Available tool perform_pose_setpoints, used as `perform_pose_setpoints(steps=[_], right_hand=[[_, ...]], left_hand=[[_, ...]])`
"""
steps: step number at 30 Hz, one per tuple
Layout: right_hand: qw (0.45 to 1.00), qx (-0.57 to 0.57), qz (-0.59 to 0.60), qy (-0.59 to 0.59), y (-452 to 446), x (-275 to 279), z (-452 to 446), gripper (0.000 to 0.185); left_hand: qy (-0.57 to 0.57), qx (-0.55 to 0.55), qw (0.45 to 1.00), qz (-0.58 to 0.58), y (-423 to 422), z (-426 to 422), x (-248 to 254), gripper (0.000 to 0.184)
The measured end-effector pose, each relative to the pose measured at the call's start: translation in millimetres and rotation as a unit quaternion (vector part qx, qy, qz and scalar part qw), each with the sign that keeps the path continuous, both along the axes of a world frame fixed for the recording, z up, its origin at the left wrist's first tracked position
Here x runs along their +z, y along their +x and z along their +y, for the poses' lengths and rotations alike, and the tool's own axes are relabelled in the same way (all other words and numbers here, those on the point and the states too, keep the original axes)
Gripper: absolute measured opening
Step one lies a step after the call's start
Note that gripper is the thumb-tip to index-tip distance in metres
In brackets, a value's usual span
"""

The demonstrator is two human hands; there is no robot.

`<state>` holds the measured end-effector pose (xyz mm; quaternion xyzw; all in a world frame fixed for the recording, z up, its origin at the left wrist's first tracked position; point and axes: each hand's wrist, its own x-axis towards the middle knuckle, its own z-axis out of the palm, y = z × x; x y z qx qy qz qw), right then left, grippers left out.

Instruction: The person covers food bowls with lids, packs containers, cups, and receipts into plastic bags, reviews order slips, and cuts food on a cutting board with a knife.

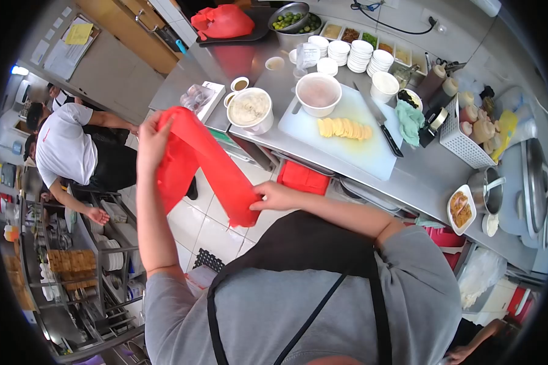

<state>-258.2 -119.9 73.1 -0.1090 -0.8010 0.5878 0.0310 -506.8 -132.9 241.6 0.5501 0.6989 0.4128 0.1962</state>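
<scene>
A red plastic bag [219, 173] hangs stretched between my two hands over the tiled floor, in front of the counter. My left hand [154, 145] pinches its upper edge at the left. Lower and to the right, my right hand [273, 197] grips the other end near my apron. Nearest on the counter is a white tub [250, 115] of pale contents. Beside it lies a white cutting board [292, 129] with yellow slices [344, 129], a knife [388, 135] and a second tub [318, 100] of pinkish contents.
Stacked white lids [359, 58] and topping containers [368, 39] line the wall. A white basket [466, 143] of bottles and a dish of food [461, 210] are at the right. A red bag [225, 21] sits at the back. A co-worker [73, 143] stands at the left.
</scene>
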Motion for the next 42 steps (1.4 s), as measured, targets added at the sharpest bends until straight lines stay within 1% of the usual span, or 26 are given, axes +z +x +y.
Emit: perform_pose_setpoints(steps=[3,4,5,7,8,10,11,13,15,19,20,21,22,23,24,25,27,28,31,33,34,35,36,38,41,42], right_hand=[[0.946,0.044,0.145,-0.287,33,43,30,0.026],[0.893,0.038,0.224,-0.388,40,40,41,0.032],[0.783,-0.005,0.312,-0.538,44,60,45,0.039],[0.745,-0.153,0.205,-0.616,46,42,27,0.041],[0.744,-0.156,0.208,-0.616,43,21,16,0.041],[0.92,-0.045,0.244,-0.304,17,-43,-11,0.043],[0.961,0.013,0.246,-0.126,4,-68,-19,0.044],[0.967,0.068,0.24,0.051,-2,-58,-23,0.045],[0.966,0.177,0.142,-0.122,14,15,-24,0.037],[0.992,0.056,0.107,-0.033,23,34,-38,0.042],[0.928,-0.012,0.123,-0.351,6,15,-40,0.045],[0.857,-0.042,0.121,-0.499,2,3,-39,0.046],[0.761,-0.079,0.125,-0.632,-3,-9,-38,0.048],[0.922,-0.11,0.171,-0.33,2,-17,-29,0.049],[0.972,-0.128,0.197,0.012,6,-20,-21,0.049],[0.972,-0.127,0.197,0.012,8,-19,-13,0.049],[0.979,-0.108,0.119,-0.128,12,-12,-5,0.044],[0.91,-0.15,0.139,-0.361,13,1,-14,0.037],[0.877,-0.233,0.119,-0.403,8,-9,-9,0.033],[0.858,-0.273,0.108,-0.421,5,-13,-5,0.031],[0.838,-0.287,0.145,-0.441,5,-14,-4,0.031],[0.816,-0.3,0.181,-0.46,4,-15,-4,0.031],[0.817,-0.299,0.177,-0.46,3,-19,-9,0.031],[0.847,-0.299,0.285,-0.335,-2,-28,-23,0.028],[0.876,-0.313,0.274,-0.245,1,-34,-21,0.026],[0.884,-0.328,0.227,-0.245,4,-36,-10,0.025]], left_hand=[[0.012,-0.029,1.0,0.0,-43,-5,26,0.016],[0.009,-0.027,0.999,-0.046,-59,-8,28,0.016],[0.006,-0.025,0.995,-0.093,-67,-9,29,0.016],[0.015,-0.019,0.992,-0.128,-77,-12,23,0.017],[-0.001,-0.015,0.99,-0.139,-101,-12,6,0.017],[-0.033,0.015,0.991,-0.131,-136,-14,-27,0.018],[-0.05,0.04,0.988,-0.143,-136,-18,-37,0.016],[-0.089,0.079,0.983,-0.14,-155,-29,-61,0.016],[-0.125,0.11,0.965,-0.203,-182,-39,-92,0.017],[-0.184,0.157,0.932,-0.268,-197,-53,-138,0.023],[-0.199,0.192,0.918,-0.283,-203,-52,-155,0.026],[-0.235,0.201,0.898,-0.312,-181,-53,-151,0.027],[-0.249,0.211,0.905,-0.271,-168,-54,-153,0.028],[-0.263,0.221,0.911,-0.23,-157,-55,-156,0.029],[-0.278,0.259,0.89,-0.252,-146,-57,-161,0.027],[-0.279,0.26,0.889,-0.253,-151,-60,-180,0.027],[-0.273,0.121,0.951,0.082,-166,-66,-229,0.021],[-0.27,0.121,0.948,0.119,-150,-65,-236,0.022],[-0.091,0.075,0.932,0.342,-60,-63,-244,0.028],[0.009,0.062,0.921,0.384,-1,-56,-206,0.037],[-0.063,0.058,0.983,0.164,21,-53,-190,0.033],[-0.13,0.051,0.988,-0.066,41,-52,-179,0.03],[-0.131,0.053,0.987,-0.07,62,-53,-174,0.03],[-0.158,-0.053,0.942,-0.293,91,-60,-170,0.02],[-0.184,-0.078,0.898,-0.391,89,-64,-178,0.015],[-0.136,-0.034,0.922,-0.361,79,-69,-186,0.011]])
